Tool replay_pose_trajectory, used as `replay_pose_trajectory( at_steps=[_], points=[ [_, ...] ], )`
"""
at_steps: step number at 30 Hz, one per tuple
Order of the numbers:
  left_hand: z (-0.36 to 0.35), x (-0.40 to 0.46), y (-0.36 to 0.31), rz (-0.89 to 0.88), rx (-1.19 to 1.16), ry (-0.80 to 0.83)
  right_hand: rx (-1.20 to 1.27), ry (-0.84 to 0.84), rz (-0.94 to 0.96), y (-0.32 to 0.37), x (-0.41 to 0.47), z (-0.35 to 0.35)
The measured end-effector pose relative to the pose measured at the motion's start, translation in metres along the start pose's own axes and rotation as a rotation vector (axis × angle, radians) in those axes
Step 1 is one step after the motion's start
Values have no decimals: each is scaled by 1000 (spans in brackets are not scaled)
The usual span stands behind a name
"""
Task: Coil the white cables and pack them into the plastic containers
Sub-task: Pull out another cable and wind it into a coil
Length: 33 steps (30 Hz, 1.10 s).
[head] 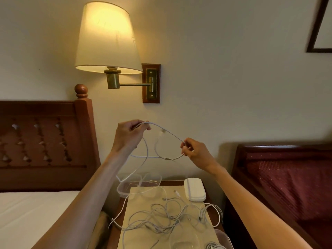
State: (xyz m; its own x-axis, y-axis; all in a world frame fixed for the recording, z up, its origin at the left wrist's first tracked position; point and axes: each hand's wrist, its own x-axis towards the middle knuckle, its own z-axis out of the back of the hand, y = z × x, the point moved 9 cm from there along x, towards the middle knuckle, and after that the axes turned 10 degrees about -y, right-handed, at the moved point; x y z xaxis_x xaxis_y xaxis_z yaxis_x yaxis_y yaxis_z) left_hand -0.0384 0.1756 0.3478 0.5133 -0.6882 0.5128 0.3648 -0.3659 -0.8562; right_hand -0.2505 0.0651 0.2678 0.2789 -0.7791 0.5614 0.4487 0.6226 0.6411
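Note:
Both my hands are raised in front of the wall with one white cable (168, 131) stretched between them. My left hand (128, 134) pinches it at the upper left, my right hand (195, 151) pinches it lower right. Loops of it hang below, and one strand drops toward the nightstand. A tangle of white cables (167, 216) lies on the cream mat (143, 238). Two clear plastic containers (140, 184) stand at the mat's far edge. Another clear container (183, 243) sits at the near edge, and one at the lower right (222, 239) holds a coiled cable.
A white lidded box (195, 189) rests at the nightstand's far right. A lit wall lamp (107, 40) hangs above. A wooden headboard (45, 141) and white bed are to the left, a dark red upholstered seat (287, 177) to the right.

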Motion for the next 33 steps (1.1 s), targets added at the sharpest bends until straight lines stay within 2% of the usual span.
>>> replay_pose_trajectory(
  at_steps=[1,3,5,6,8,10,14,19,22,25,28,29,33],
  points=[
    [6,1,7,0,32,-39,124,-13,-100,-4,1,2],
    [12,3,22,-6,141,-19,418,-17,-283,-11,0,4],
    [14,3,42,12,260,38,562,-41,-353,-14,-1,8],
    [18,4,50,-5,327,39,550,-68,-345,-16,1,12],
    [27,8,65,-62,409,25,357,-128,-239,-18,4,24],
    [27,8,78,-48,338,81,171,-146,-147,-16,4,29],
    [12,3,89,124,102,203,166,-215,-234,-21,4,36],
    [29,10,71,70,191,125,-1,-316,-162,-23,8,63],
    [18,2,86,339,204,180,-48,-218,-147,-22,13,55],
    [-17,-24,97,681,-7,299,-141,-186,-84,-8,8,33],
    [-36,-34,86,777,-281,266,-101,-376,149,54,-23,25],
    [-39,-35,81,784,-362,245,-45,-390,168,70,-36,21],
    [-46,-38,66,766,-559,204,272,-112,-49,99,-71,-16]
  ],
)
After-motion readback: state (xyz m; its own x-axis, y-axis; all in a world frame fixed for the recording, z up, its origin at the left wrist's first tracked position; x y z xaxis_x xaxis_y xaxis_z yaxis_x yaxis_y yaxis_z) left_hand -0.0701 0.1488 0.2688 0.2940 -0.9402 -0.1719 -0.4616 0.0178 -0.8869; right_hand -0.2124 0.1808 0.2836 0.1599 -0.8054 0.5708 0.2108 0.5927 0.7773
